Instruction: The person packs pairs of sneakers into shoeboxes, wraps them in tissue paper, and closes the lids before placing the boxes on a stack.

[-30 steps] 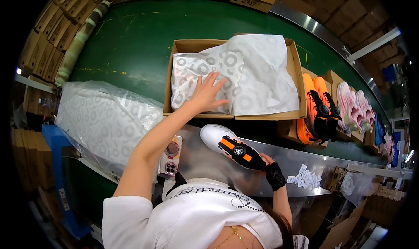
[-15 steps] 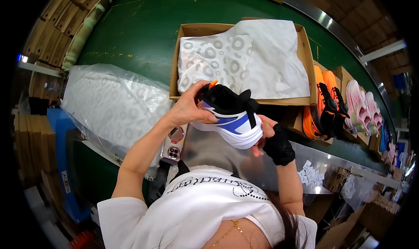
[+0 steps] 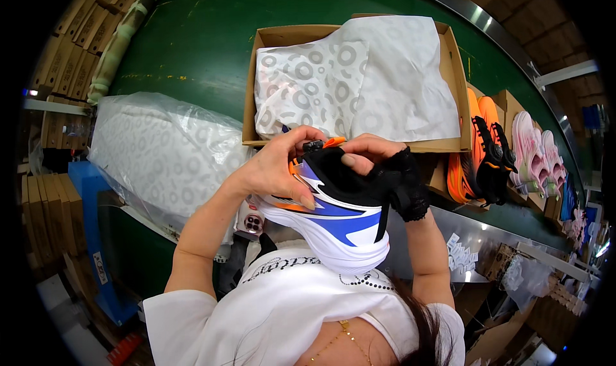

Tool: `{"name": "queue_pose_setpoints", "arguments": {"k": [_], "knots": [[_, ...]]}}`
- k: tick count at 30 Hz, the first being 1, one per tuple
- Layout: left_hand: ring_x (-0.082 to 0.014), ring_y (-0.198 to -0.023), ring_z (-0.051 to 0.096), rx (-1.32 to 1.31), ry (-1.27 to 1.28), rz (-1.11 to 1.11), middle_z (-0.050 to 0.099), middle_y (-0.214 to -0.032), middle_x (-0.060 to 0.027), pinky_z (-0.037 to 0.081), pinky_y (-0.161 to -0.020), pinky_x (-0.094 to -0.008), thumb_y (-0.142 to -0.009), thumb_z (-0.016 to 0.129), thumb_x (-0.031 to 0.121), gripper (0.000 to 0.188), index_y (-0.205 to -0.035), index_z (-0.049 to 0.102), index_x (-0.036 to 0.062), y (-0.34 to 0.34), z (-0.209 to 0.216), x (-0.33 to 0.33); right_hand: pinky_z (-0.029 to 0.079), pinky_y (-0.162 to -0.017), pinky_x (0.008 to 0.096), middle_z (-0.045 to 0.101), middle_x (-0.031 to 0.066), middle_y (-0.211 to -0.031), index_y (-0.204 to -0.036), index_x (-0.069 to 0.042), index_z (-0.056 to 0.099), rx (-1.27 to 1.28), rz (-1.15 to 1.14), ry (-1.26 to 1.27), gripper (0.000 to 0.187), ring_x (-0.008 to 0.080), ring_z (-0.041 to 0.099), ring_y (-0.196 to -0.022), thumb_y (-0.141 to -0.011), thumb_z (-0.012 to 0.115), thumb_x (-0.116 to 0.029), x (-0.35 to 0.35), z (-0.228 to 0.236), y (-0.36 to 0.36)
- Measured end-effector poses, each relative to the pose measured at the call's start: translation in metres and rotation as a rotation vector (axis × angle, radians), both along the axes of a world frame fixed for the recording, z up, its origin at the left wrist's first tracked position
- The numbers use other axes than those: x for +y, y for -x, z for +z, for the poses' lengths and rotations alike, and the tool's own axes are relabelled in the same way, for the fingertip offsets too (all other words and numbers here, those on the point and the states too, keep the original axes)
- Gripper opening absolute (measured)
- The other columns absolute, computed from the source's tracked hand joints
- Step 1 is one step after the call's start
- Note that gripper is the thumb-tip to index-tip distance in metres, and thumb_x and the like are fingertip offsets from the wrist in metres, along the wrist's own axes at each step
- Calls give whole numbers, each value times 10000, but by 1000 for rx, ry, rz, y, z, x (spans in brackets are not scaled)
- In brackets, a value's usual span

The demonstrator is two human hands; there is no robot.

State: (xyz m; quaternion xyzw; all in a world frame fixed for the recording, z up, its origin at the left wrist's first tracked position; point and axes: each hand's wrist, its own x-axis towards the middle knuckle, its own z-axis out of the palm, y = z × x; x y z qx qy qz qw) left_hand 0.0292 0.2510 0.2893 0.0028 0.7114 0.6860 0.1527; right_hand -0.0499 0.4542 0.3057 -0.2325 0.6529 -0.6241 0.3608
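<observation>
Holding a white, blue and black sports shoe [image 3: 350,221] above a shiny steel ledge [image 3: 449,221], clasped firmly in the bare left hand [image 3: 273,170]; touching its collar with the black-lace-gloved right hand [image 3: 393,170], thumb and forefinger nearly together, pinch unclear. Partly hiding a pinkish phone [image 3: 253,223]. Beyond, covering most of an open brown cardboard box [image 3: 454,87] on the green table [image 3: 212,51]: white ring-patterned tissue paper [image 3: 321,77]. To the left, wrapped in clear plastic [image 3: 167,148], more patterned paper.

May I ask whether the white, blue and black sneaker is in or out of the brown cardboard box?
Out: the left hand holds the sneaker, right hand at its opening, in front of the box.
</observation>
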Motion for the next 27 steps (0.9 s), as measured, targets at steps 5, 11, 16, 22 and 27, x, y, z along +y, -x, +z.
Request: {"name": "queue_pose_setpoints", "arguments": {"k": [5, 11, 16, 22, 27], "knots": [[-157, -958, 535, 83, -23, -8, 535, -1066, -76, 423, -838, -276, -284, 873, 452, 1134, -1194, 385, -16, -4, 0, 7, 439, -701, 214, 587, 16, -741, -880, 4, 602, -136, -32, -45, 169, 70, 545, -735, -802, 593, -146, -1, -6, -2], [-186, -1018, 524, 22, -81, -15, 525, -1105, -114, 419, -883, -305, -284, 868, 453, 1206, -1251, 330, -24, 1, 5, 9, 448, -716, 228, 604, 35, -763, -876, 4, 599, -219, -5, 140, 162, 80, 554, -750, -777, 619, -123, 0, -12, -1], [-181, -1035, 509, -10, -89, 5, 510, -1120, -113, 404, -894, -303, -259, 854, 488, 1245, -1267, 321, -12, -1, 7, 14, 446, -677, 220, 603, 23, -754, -884, 1, 607, -131, 23, 65, 165, 65, 546, -715, -780, 621, -126, 0, -10, 1], [-174, -1036, 492, 89, -112, 9, 491, -1135, -98, 383, -909, -302, -261, 847, 461, 1242, -1277, 309, -8, -4, 5, 17, 437, -669, 209, 602, -1, -745, -899, 3, 615, -270, 31, 39, 173, 52, 529, -706, -810, 595, -145, 4, -12, 3], [-138, -925, 521, 295, 73, 102, 539, -1024, -83, 428, -827, -289, -493, 826, 152, 867, -1227, 391, -7, 11, -8, 5, 432, -662, 212, 606, 3, -750, -887, -3, 625, -251, -162, 136, 230, 53, 521, -712, -838, 566, -219, 8, -57, 5]]}}
